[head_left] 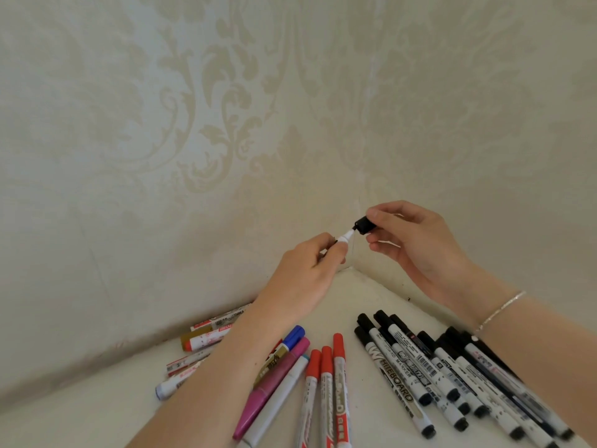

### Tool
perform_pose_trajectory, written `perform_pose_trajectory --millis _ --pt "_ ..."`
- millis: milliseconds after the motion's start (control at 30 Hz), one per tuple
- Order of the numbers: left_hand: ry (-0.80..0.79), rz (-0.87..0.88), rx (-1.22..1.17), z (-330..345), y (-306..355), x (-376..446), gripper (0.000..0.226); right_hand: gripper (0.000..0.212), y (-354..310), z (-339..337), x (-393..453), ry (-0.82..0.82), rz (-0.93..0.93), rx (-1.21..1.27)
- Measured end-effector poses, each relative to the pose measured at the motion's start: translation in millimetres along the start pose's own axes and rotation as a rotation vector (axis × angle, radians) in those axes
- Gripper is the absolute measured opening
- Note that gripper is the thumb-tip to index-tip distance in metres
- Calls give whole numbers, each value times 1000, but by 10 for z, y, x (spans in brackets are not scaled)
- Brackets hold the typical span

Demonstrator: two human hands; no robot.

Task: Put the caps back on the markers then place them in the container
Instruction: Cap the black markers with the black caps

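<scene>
**Capping a black marker**

Left hand (305, 263) pinches the white marker (345, 236), tip toward the right hand (416, 240), which pinches the black cap (460, 226) just off the tip. Line up the axes, push straight until seated. Black whiteboard markers (436, 370) lie below the right wrist, red markers (326, 383) between the forearms. Container not visible.

Markers (326, 383) crowd the table (97, 412); its left side lies bare.
</scene>
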State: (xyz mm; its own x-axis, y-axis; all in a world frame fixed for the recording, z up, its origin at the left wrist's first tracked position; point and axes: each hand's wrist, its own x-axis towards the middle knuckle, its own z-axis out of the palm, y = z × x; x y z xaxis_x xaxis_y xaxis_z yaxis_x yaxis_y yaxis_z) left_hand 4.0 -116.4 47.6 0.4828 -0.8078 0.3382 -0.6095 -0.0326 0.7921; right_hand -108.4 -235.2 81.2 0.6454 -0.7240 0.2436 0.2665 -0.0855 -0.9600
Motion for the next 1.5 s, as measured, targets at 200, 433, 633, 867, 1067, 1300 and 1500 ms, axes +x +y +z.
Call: perform_pose_trajectory --millis 200,433,633,867,1067,1300,1500 --pt "5 11 5 9 -3 1 32 9 30 28 -4 47 8 44" --pt "59 -14 -114 -18 -18 30 29 13 12 -13 14 -34 85 -51" --pt "13 6 -110 -12 -26 30 30 16 -43 -5 54 -109 57 32" --pt "-11 36 -105 -7 -24 18 29 18 -29 -42 92 -159 83 23" --pt "-73 43 -41 -13 -36 8 29 15 -113 -81 145 -200 128 -42" --pt "-54 48 6 -16 -55 18 29 18 -108 -58 156 -327 159 -131" --pt "19 81 37 1 -71 37 31 20 25 84 89 -258 45 -143"
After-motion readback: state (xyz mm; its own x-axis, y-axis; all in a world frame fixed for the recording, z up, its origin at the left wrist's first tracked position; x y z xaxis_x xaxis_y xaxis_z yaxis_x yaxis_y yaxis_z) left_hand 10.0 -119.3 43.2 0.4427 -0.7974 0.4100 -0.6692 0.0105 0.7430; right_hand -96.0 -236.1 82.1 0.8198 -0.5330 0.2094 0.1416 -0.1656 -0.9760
